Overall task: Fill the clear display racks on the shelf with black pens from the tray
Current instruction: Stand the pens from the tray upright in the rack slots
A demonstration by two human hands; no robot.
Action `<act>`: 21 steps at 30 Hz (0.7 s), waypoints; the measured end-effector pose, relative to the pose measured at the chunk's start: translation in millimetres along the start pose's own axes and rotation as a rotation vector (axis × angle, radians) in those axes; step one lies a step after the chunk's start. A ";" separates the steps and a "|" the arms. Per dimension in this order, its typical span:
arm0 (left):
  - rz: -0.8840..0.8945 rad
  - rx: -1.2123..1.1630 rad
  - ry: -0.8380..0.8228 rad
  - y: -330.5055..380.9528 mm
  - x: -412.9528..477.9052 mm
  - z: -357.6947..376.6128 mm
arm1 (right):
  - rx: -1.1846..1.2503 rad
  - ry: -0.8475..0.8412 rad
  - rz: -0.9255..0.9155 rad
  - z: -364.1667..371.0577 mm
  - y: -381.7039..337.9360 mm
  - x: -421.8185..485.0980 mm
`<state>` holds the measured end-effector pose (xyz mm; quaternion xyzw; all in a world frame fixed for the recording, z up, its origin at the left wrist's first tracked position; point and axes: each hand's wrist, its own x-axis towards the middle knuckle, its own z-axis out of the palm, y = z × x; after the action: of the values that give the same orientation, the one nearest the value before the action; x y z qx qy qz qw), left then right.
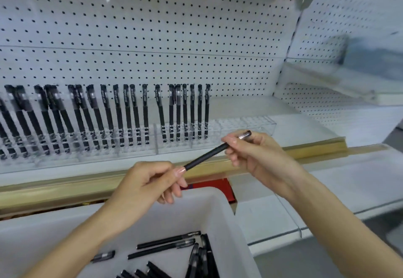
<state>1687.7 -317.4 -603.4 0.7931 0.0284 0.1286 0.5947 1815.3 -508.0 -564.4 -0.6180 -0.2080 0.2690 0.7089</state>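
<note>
1. Both hands grasp one pen [207, 156]: left hand [150, 181] pinches its lower end between thumb and fingertips, and right hand [257, 153] pinches its upper end, fingers curled round it.
2. I note the pen slants up to the right, held in the air above the tray [229, 208] and in front of the shelf edge [65, 186]. It is apart from the racks [246, 125].
3. The racks sit on the shelf against the pegboard [152, 26]. A row of black pens [130, 112] stands upright in them, from the left frame edge to a point just left of the right hand. The leftmost pens appear to lean; this could be the wide lens, so I cannot tell.
4. The tray is white and sits below the hands. Loose pens [165, 247] lie in it, crossing each other near the lower middle of the frame.
5. One short dark piece [103, 256] lies alone in the tray, left of the loose pens. It is too blurred to identify.
6. A red item [209, 186] shows under the shelf edge, behind the tray.
</note>
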 end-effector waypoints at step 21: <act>-0.170 -0.206 0.035 16.3 38.7 49.2 | -0.042 0.046 -0.207 -18.4 -25.9 21.2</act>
<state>1735.0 -360.5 -594.1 0.7203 0.0925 0.0939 0.6810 1846.3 -511.0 -542.4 -0.6137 -0.2602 0.1757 0.7245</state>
